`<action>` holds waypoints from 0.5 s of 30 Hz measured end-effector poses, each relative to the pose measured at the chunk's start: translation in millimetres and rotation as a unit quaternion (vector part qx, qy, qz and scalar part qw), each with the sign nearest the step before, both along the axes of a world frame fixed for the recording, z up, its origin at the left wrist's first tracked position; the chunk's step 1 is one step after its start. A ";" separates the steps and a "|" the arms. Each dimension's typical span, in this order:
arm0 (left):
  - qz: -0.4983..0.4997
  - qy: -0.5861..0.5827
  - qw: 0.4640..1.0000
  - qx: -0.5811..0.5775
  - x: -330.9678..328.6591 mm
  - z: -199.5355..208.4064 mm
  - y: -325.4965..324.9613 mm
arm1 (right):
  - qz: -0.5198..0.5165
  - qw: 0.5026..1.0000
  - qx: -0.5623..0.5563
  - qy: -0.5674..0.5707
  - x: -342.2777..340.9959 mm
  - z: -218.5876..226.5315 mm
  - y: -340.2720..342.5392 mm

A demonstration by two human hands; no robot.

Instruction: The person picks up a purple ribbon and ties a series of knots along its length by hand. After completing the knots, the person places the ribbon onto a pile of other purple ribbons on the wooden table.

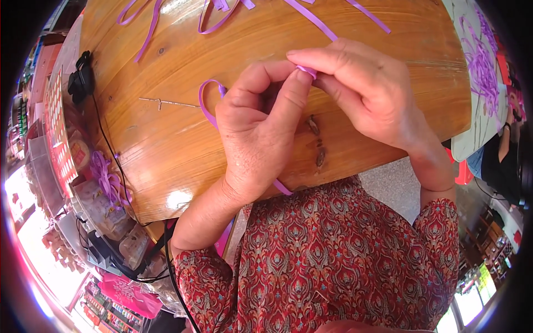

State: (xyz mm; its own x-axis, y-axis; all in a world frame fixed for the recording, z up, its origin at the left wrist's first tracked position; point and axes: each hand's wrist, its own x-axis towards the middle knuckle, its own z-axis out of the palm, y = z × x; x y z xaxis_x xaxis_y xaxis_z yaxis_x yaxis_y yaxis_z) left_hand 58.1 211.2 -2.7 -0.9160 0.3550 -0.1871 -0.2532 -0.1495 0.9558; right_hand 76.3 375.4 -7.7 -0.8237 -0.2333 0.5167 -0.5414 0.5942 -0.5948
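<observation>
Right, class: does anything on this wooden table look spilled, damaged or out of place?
Nothing stands out. The thin metal tool lies next to a purple ribbon loop, and the dark marks on the wooden table look like natural knots, not damage.

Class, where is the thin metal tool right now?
In the head view, the thin metal tool lies on the wooden table, left of the left hand, its right end at the purple ribbon loop.

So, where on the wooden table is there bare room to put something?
Between the black cable and left hand, nearer the person than the metal tool; also between the right hand and the right edge of the table. Purple ribbons crowd the far side.
</observation>
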 end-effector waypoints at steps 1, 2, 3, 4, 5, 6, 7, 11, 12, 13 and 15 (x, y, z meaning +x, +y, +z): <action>-0.001 -0.001 1.000 0.000 -0.2 -1.3 0.3 | -0.001 1.000 0.000 -0.001 0.4 -0.4 1.7; 0.009 0.017 1.000 -0.022 -0.9 -3.7 0.2 | 0.001 0.997 0.060 0.045 0.5 -1.3 4.2; 0.019 0.036 0.998 -0.044 -2.0 -5.7 0.4 | 0.003 0.989 0.119 0.092 0.1 -2.0 6.2; 0.019 0.035 0.998 -0.045 -3.6 -7.2 0.3 | 0.003 0.989 0.119 0.091 -1.0 -1.6 7.4; 0.004 0.022 0.998 -0.050 -5.5 -8.0 -0.5 | 0.015 0.983 0.140 0.118 -1.9 0.2 8.7; -0.011 0.010 0.998 -0.055 -7.4 -8.4 -1.6 | 0.027 0.976 0.160 0.144 -3.0 1.5 10.1; -0.012 0.009 0.998 -0.056 -10.2 -6.7 -3.3 | 0.027 0.976 0.160 0.143 -5.1 1.5 12.1; -0.081 -0.093 0.991 -0.049 -20.0 -1.0 -7.6 | 0.097 0.956 0.171 0.219 -15.3 0.7 22.8; -0.092 -0.110 0.988 -0.051 -20.7 -0.8 -9.0 | 0.114 0.955 0.160 0.222 -17.0 1.8 24.5; -0.091 -0.111 0.988 -0.051 -22.0 -1.6 -10.8 | 0.115 0.955 0.159 0.222 -19.3 2.7 25.9; -0.117 -0.148 0.982 -0.010 -25.1 -4.7 -12.3 | 0.089 0.968 0.128 0.197 -22.4 4.6 28.7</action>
State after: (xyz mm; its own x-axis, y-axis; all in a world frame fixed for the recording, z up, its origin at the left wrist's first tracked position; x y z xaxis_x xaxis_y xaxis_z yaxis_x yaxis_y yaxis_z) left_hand 33.0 198.9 -7.5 -0.7136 0.5432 -0.4424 -0.5461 -0.0357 0.8370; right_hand 53.9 404.0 -3.1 -0.5097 -0.5151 0.6891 -0.8033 0.5718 -0.1668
